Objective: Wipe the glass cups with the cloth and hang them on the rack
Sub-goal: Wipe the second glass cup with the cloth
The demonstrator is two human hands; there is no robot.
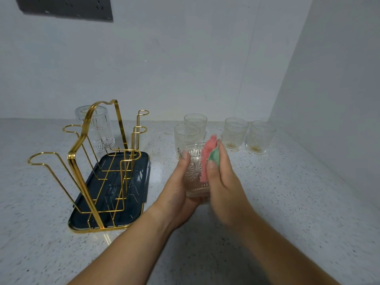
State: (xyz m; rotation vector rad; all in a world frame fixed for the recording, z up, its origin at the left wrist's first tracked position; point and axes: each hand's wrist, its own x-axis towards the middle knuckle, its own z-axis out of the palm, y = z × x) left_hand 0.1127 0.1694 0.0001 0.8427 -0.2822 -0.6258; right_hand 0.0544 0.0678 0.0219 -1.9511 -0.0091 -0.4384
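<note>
My left hand (pixel 176 190) grips an embossed glass cup (pixel 194 171) from the left and below, held above the counter. My right hand (pixel 223 182) pinches a pink and green cloth (pixel 207 159) and presses it against the cup's right side. A gold wire rack (pixel 98 161) on a dark tray (pixel 115 192) stands to the left, with one glass cup (pixel 96 128) hanging upside down on its far left prong. Several more cups stand upright behind my hands: two at the middle (pixel 187 134) and two at the right (pixel 234 133).
The speckled grey counter (pixel 287 202) meets a white wall at the back and another on the right. A dark socket panel (pixel 65 7) sits on the back wall at the upper left.
</note>
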